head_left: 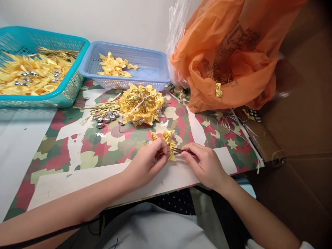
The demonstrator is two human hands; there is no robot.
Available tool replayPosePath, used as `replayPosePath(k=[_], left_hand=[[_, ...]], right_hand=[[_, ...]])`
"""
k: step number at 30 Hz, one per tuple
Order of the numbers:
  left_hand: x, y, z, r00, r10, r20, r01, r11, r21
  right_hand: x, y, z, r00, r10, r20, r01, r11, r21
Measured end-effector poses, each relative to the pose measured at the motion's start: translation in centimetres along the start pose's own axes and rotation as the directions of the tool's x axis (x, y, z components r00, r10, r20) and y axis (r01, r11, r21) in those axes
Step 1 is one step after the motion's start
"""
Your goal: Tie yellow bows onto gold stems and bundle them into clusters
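Observation:
My left hand (153,157) is closed in a pinch on a small yellow ribbon bow (172,149), just above the table's front part. My right hand (203,162) grips a pair of dark tweezers (178,150), whose tips meet the bow. Right behind my left fingers lie more yellow bows (166,135). Farther back sits a round bundle of yellow bows (153,103) with gold cords at its middle and a pale tie across it. Beside that bundle are gold cords (103,109) and several silver bells (106,120).
A teal basket (70,83) full of yellow bows stands at the far left, next to a blue basket (155,64) with fewer bows. An orange plastic bag (233,93) stands open at the back right. Loose clear cord (225,121) lies below it. Cardboard (306,121) borders the right side.

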State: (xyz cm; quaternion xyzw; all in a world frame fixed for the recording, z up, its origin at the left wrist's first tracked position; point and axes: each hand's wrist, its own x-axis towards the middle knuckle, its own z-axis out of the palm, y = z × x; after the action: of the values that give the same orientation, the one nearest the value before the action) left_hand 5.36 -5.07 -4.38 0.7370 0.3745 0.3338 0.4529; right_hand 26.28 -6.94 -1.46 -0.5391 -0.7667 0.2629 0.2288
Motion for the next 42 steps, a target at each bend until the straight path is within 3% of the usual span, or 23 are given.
replayPosePath(k=[11, 17, 25, 31, 42], left_hand=[[0.0, 0.0, 0.1, 1.0, -0.021, -0.017, 0.021, 1.0, -0.011], [0.3, 0.3, -0.1, 0.994, -0.094, -0.053, 0.089, 0.992, -0.088], [0.5, 0.5, -0.2, 0.993, -0.117, -0.026, 0.111, 0.98, -0.163], [0.3, 0.1, 0.0, 0.988, -0.153, -0.016, 0.144, 0.959, -0.243], [0.3, 0.2, -0.1, 0.987, -0.161, -0.014, 0.153, 0.961, -0.23]], right_hand=[[0.3, 0.2, 0.2, 0.999, 0.005, -0.046, -0.004, 1.0, 0.013], [-0.3, 0.8, 0.2, 0.987, -0.055, -0.153, 0.066, 0.996, 0.063], [-0.6, 1.0, 0.5, 0.912, -0.383, -0.148, 0.317, 0.885, -0.341], [-0.3, 1.1, 0.4, 0.889, -0.435, -0.145, 0.337, 0.833, -0.439], [-0.2, 1.4, 0.0, 0.842, -0.53, -0.098, 0.38, 0.713, -0.589]])
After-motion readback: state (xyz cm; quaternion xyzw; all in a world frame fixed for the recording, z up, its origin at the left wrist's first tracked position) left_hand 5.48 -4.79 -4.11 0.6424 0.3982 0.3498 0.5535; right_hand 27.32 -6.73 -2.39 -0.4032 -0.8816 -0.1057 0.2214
